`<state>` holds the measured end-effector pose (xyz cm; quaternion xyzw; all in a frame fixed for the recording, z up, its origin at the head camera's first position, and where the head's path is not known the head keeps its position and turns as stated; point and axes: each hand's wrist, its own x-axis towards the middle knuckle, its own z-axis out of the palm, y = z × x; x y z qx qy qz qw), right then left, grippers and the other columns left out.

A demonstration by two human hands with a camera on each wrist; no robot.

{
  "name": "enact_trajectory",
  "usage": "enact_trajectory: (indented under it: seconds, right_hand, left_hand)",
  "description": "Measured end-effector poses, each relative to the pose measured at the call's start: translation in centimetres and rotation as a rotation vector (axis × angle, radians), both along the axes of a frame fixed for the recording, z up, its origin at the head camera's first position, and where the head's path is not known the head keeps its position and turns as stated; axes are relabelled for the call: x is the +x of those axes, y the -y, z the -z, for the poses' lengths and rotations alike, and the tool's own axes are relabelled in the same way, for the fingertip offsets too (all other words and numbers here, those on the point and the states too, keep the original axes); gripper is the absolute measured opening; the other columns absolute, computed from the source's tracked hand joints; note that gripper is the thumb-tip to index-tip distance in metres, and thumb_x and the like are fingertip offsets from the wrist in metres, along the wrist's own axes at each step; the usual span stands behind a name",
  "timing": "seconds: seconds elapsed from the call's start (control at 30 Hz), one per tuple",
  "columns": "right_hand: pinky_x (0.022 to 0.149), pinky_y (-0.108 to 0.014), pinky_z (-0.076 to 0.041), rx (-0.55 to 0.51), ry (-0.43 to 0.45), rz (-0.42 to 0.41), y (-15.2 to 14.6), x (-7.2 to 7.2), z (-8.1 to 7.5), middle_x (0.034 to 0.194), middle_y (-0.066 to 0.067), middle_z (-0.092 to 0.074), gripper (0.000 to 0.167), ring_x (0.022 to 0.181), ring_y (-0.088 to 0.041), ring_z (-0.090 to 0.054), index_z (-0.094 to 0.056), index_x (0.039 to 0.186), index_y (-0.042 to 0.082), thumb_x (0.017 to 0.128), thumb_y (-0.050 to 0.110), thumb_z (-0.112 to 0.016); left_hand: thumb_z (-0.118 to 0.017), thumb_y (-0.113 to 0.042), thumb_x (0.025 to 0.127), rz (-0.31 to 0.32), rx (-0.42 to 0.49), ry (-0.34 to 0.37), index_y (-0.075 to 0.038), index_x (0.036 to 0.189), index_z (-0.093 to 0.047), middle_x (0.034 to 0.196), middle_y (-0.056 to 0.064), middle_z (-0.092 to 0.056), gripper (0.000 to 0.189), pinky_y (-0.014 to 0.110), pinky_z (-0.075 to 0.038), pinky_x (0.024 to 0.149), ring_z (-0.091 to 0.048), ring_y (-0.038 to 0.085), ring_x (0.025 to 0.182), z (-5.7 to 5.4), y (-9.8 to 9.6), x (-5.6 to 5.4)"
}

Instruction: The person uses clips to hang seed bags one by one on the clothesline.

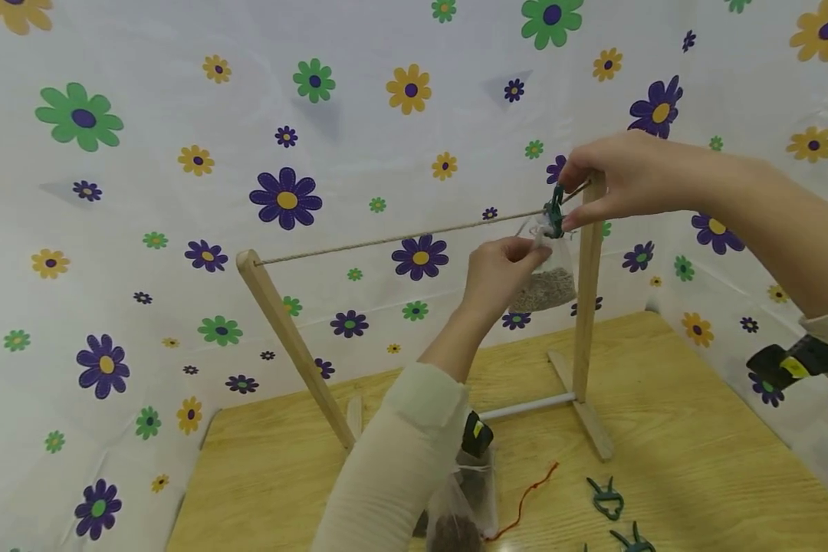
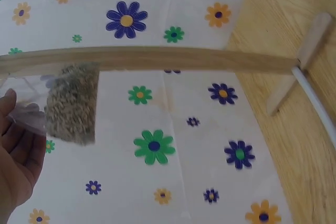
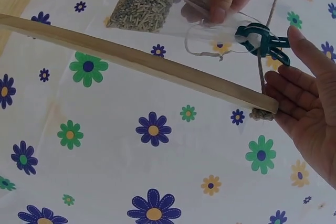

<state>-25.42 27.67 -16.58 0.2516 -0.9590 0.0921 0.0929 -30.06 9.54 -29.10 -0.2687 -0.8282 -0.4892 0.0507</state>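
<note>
A clear plastic bag [image 1: 547, 287] of small, pale grey-brown pellets hangs beneath the rope [image 1: 386, 239], near its right end. My left hand [image 1: 500, 268] pinches the gathered upper part of this bag between thumb and fingers. At the bag's top, a dark green plastic clip [image 3: 261, 40] sits on the rope. The thumb and fingers of my right hand [image 3: 310, 90] hold the clip's two prongs, beside the wooden post. A thin white string [image 3: 205, 53] loops from the bag's neck. The left wrist view shows the pellets [image 2: 73, 103] close up, but not the clip.
The rope runs between a left post [image 1: 293, 345] and a right post [image 1: 586, 307], with a white bar [image 1: 527, 406] low down. On the wooden table [image 1: 690, 414] lie more green clips [image 1: 606, 500], a red cord [image 1: 524, 502] and dark-filled bags [image 1: 455, 529], partly behind my left sleeve.
</note>
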Motion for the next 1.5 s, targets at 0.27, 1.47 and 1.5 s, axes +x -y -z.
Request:
enact_trajectory:
  seconds: [0.27,1.47,1.5]
  right_hand:
    - [0.082,-0.05,-0.051,0.05,-0.147,-0.019,-0.2,1.6,0.2,0.104,-0.019,-0.065,0.048,0.098,-0.036,-0.06,-0.063,0.108,-0.002,0.075,0.028,-0.081]
    - [0.068,-0.031,-0.052,0.087,-0.168,-0.292,-0.7,5.2,14.0,0.083,0.005,-0.063,0.027,0.078,-0.012,-0.06,-0.065,0.089,0.013,0.072,0.026,-0.082]
    - [0.067,-0.031,-0.051,0.089,-0.169,-0.301,-0.8,5.2,14.6,0.082,0.005,-0.063,0.026,0.077,-0.012,-0.06,-0.065,0.088,0.014,0.072,0.027,-0.082]
  left_hand:
    - [-0.063,-0.039,0.09,0.007,-0.216,-0.072,-0.012,0.112,-0.069,0.103,0.0,-0.071,0.035,0.023,-0.051,0.078,-0.065,0.011,0.092,1.6,2.3,-0.1]
    - [-0.067,-0.021,0.089,0.007,0.178,0.269,-0.01,0.111,-0.07,0.105,0.005,-0.071,0.025,0.023,-0.052,0.078,-0.065,0.013,0.094,11.0,14.3,6.0]
    - [-0.067,-0.021,0.089,0.0,0.174,0.272,-0.011,0.111,-0.07,0.105,0.005,-0.071,0.025,0.023,-0.052,0.078,-0.065,0.013,0.094,11.3,14.7,6.1]
